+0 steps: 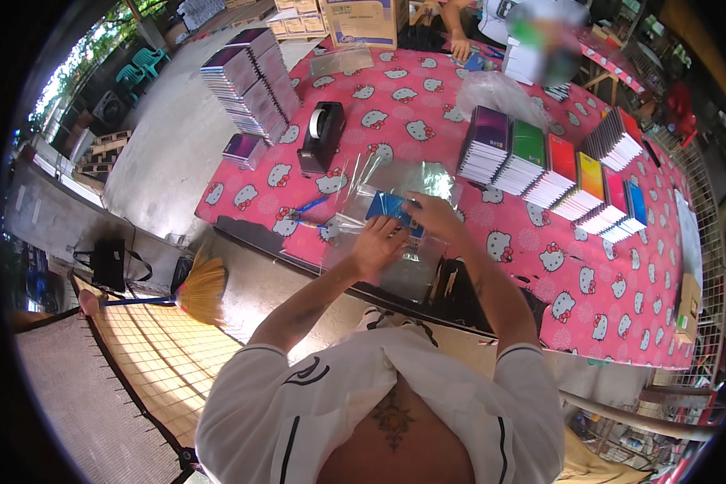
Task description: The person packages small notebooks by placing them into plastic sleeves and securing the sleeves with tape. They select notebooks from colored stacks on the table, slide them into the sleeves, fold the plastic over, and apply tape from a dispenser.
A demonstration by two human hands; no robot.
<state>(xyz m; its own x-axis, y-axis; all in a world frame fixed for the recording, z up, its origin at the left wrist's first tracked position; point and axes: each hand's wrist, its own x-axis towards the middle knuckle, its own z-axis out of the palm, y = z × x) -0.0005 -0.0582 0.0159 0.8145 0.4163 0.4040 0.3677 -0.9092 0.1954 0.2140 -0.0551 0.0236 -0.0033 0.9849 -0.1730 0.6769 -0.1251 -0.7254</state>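
left hand (377, 244) pins clear bag (395, 194) flat on pink tablecloth (492, 161) | right hand (430, 216) grips blue notebook (394, 208) inside it | we see notebook stacks (552, 169) within reach

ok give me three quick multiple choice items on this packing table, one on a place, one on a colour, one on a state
1. Where is the tape dispenser?
A. left of the hands, beside the tall notebook stack
B. on the floor by the broom
C. at the table's right end

2. What colour is the item under the hands?
A. green
B. blue
C. yellow

3. What are the hands doing?
A. both resting off the table
B. left hand and right hand both on the blue item and the clear bag
C. one lifting the dispenser

Answers: 1 A, the black dispenser sits on the pink cloth near the stack; 2 B, blue shows between the hands; 3 B, both hands press on the bagged item.
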